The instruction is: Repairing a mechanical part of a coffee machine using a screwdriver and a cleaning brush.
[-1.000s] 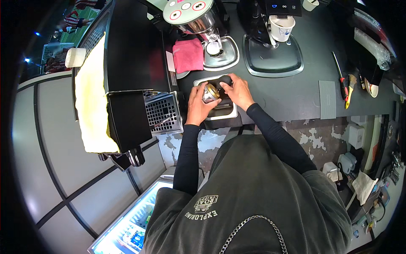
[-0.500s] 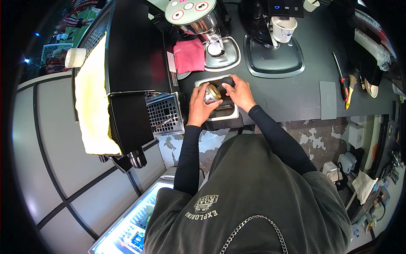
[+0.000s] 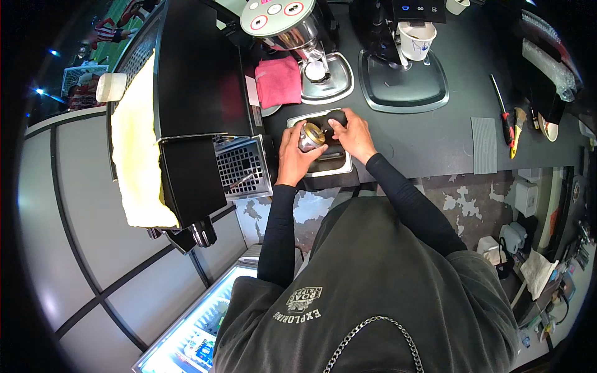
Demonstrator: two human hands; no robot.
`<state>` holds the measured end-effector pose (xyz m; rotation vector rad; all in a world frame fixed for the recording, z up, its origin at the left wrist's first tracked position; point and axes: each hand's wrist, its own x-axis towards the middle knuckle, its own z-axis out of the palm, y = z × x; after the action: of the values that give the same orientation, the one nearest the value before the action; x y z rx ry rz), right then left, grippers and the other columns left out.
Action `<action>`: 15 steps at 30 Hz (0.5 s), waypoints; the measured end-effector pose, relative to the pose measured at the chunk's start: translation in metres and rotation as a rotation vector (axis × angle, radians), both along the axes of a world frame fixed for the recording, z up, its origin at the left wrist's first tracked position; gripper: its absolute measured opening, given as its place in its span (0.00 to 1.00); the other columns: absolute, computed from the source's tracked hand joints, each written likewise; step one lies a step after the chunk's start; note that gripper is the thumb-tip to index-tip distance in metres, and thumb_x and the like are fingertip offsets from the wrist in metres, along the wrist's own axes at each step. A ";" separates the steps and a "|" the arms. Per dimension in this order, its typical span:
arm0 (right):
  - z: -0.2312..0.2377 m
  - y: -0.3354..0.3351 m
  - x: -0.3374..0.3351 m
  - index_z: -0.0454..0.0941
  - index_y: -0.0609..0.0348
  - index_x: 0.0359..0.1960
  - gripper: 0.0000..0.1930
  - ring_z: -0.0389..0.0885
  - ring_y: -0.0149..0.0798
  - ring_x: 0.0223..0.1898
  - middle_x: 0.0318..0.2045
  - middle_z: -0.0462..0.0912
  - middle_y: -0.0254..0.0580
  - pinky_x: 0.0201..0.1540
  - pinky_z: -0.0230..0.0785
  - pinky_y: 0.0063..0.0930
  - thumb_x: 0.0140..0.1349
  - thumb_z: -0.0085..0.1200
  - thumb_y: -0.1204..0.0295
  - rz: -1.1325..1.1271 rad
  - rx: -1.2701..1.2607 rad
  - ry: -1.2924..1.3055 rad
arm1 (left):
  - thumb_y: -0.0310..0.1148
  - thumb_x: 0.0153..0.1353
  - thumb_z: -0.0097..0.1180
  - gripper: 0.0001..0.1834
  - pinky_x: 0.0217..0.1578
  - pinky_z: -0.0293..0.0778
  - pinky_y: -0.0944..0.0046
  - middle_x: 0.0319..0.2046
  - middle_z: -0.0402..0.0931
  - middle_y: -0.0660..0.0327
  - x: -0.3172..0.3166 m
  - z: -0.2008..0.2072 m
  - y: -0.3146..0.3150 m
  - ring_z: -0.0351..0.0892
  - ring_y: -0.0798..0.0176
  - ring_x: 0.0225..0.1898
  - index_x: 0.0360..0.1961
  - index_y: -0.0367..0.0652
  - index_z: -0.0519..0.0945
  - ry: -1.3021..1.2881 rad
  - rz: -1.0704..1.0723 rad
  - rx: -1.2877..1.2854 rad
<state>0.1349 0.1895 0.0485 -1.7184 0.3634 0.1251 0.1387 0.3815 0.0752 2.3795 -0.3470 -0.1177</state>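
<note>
Over a small rectangular steel bin (image 3: 344, 169) set in the counter's front edge, my two hands are close together. My left hand (image 3: 295, 156) is closed round a small silver metal cup (image 3: 308, 140) with a gold-coloured rim, tilted to the right. In the fingers of my right hand (image 3: 356, 138) is a black round-ended handle (image 3: 336, 117), just above and right of the cup. Whether handle and cup are joined cannot be made out. The bin's inside looks dark and brownish, partly hidden by my hands.
A coffee grinder (image 3: 277, 17) stands beyond my hands, beside a folded pink cloth (image 3: 277, 82). Right of it, a paper cup (image 3: 416, 42) sits at a black machine above a drip tray (image 3: 404, 90). A black espresso machine (image 3: 199, 81) stands left; a brush (image 3: 517, 132) lies far right.
My right hand and the black handle have shifted very slightly. My left hand keeps its hold on the metal cup.
</note>
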 end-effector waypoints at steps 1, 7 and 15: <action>0.000 -0.001 0.000 0.75 0.75 0.52 0.17 0.92 0.48 0.32 0.44 0.85 0.61 0.35 0.85 0.38 0.71 0.62 0.71 -0.001 0.002 -0.001 | 0.36 0.48 0.82 0.43 0.57 0.77 0.53 0.53 0.78 0.49 0.000 0.000 0.000 0.82 0.47 0.55 0.65 0.40 0.77 0.011 0.010 -0.006; 0.005 -0.005 0.001 0.76 0.74 0.51 0.16 0.92 0.45 0.31 0.43 0.87 0.60 0.35 0.84 0.37 0.71 0.62 0.71 -0.003 0.058 0.025 | 0.35 0.48 0.82 0.43 0.58 0.77 0.54 0.54 0.79 0.50 -0.002 0.002 0.000 0.82 0.48 0.56 0.66 0.39 0.77 0.005 0.017 -0.027; 0.002 -0.004 0.003 0.77 0.73 0.55 0.19 0.92 0.44 0.30 0.40 0.88 0.58 0.38 0.83 0.37 0.70 0.64 0.69 0.028 0.032 0.043 | 0.34 0.49 0.82 0.42 0.59 0.77 0.54 0.55 0.79 0.50 -0.003 -0.001 0.002 0.82 0.48 0.57 0.66 0.39 0.77 0.010 0.018 -0.034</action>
<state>0.1378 0.1855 0.0501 -1.6915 0.3668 0.1877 0.1356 0.3836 0.0746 2.3468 -0.3197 -0.1143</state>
